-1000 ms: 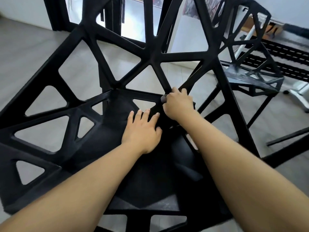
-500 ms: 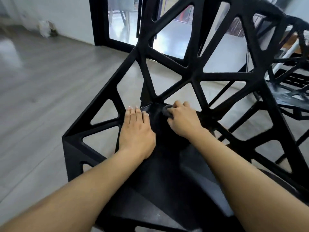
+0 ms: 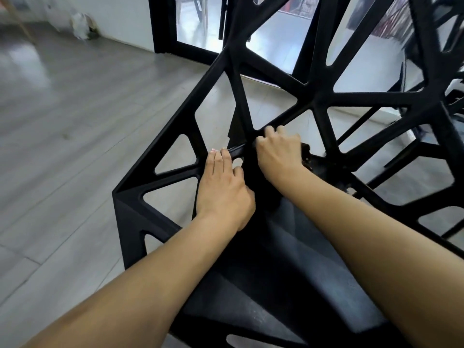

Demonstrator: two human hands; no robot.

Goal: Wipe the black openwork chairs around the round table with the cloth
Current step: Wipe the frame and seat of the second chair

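Now | left hand flat on chair | right hand clenching cloth

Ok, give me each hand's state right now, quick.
Left hand: open, straight fingers resting on a chair strut.
Right hand: fingers curled; the dark cloth shows at its edge.

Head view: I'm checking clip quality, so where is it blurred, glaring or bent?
Head view: floor and far upper right smear with motion blur; glass door glares bright; wide lens bows the chair struts; both hands, left hand, right hand, fairly sharp.
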